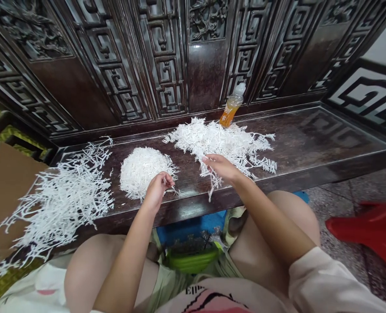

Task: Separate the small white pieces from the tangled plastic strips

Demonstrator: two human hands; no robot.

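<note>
My right hand (pixel 221 167) is closed on a white branched plastic sprig (pixel 215 181), which hangs down over the bench's front part. Just behind that hand spreads a heap of similar bushy white sprigs (pixel 209 137). My left hand (pixel 158 190) has its fingers curled together at the near right edge of a rounded pile of small white plastic pieces (pixel 143 169). Thin white bits show by its fingertips, but what it pinches is too small to make out. A tangle of thinner white branched stems (pixel 72 195) lies at the left, hanging over the bench edge.
The dark wooden bench (pixel 297 139) has a carved lattice back (pixel 207 74). A bottle of orange drink (pixel 231 106) stands behind the right heap. Cardboard (pixel 10 187) lies at the left. A red plastic object (pixel 368 230) is at the right, and a green one (pixel 193 261) sits between my legs.
</note>
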